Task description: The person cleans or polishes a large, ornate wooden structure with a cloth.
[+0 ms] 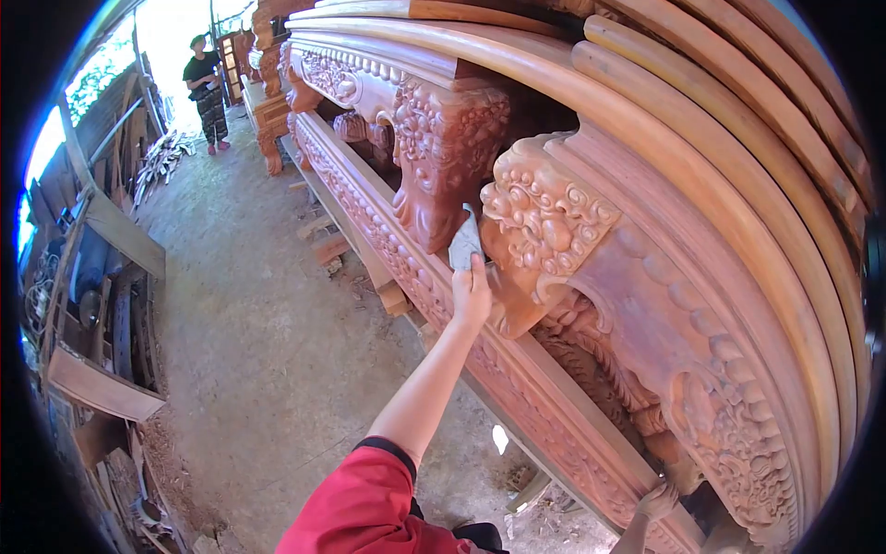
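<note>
My left hand (472, 291), at the end of a red sleeve, is closed around a folded, light grey piece of sandpaper (463, 242). The sandpaper's pointed tip sticks up beside a carved wooden leg (452, 138) covered in raised fruit-like shapes. Just right of that hand is a second carved corner block (549, 217) with curls and scrolls. Lower right, my right hand (657, 503) curls over the top edge of the long carved rail (544, 406). Part of its forearm is cut off by the frame's bottom edge.
Curved wooden mouldings (701, 175) sweep over the top right. Wood blocks (392, 297) sit beneath the rail. Concrete floor (249, 342) runs along the left, beside boards and scrap (106, 397). A person in dark clothes (203, 88) stands at the far end near a woodpile (161, 164).
</note>
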Available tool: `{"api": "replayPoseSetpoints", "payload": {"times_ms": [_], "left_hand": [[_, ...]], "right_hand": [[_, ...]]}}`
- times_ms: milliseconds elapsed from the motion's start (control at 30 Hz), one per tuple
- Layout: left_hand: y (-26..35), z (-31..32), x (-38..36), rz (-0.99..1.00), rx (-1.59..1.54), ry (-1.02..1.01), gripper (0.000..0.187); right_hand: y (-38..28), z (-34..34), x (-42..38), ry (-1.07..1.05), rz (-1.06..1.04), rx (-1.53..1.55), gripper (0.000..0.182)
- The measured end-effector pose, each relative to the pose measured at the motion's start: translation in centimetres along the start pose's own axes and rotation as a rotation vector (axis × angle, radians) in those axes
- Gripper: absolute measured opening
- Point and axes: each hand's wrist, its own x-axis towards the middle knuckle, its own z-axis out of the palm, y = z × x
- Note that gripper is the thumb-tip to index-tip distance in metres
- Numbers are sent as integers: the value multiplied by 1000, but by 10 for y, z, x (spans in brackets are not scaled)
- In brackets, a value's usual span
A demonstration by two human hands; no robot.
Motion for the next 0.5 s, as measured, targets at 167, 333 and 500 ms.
{"api": "replayPoseSetpoints", "payload": {"times_ms": [167,333,500], "left_hand": [[68,-3,6,381,-356,269,38],[76,-3,5,468,-400,277,37],[-22,17,-11,139,-397,126,45]], "right_hand": [[0,1,1,12,11,-28,54],[-1,-2,2,-32,18,-19,53],[-3,-5,2,-48,24,-15,50]]}}
